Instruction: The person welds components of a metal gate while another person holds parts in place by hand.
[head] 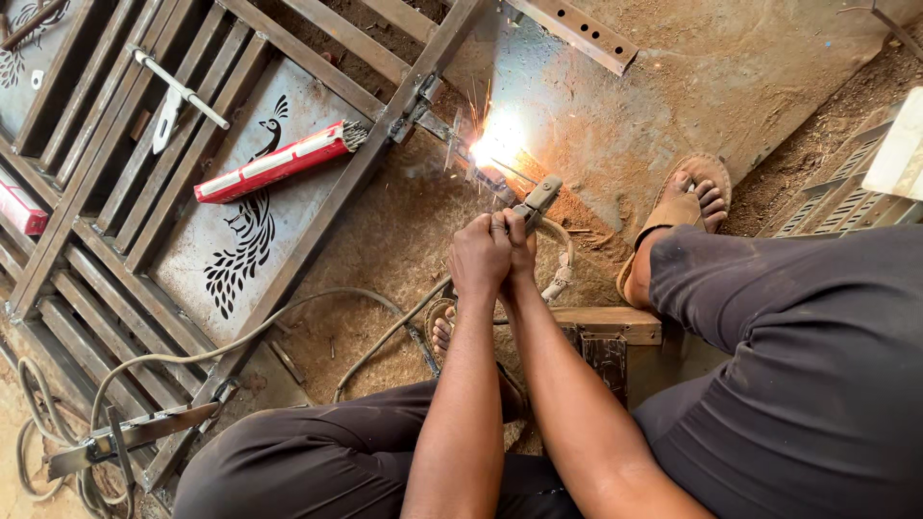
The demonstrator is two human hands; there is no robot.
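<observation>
dirt floor (pixel 731 67), two hands: left hand (pixel 478 258), right hand (pixel 520 245), one electrode holder (pixel 536 201)

Long red-and-white rod packet (pixel 279 161), open-ended, lying on the peacock-patterned panel; second red packet (pixel 19 207) at left edge, partly cut off.

Electrode packet (pixel 279 161) on gate panel (pixel 207 231), left of arc (pixel 497 144)

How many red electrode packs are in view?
2. One pack lies on the peacock panel; another shows at the left edge, cut off by the frame. More may be hidden outside the view.
</observation>
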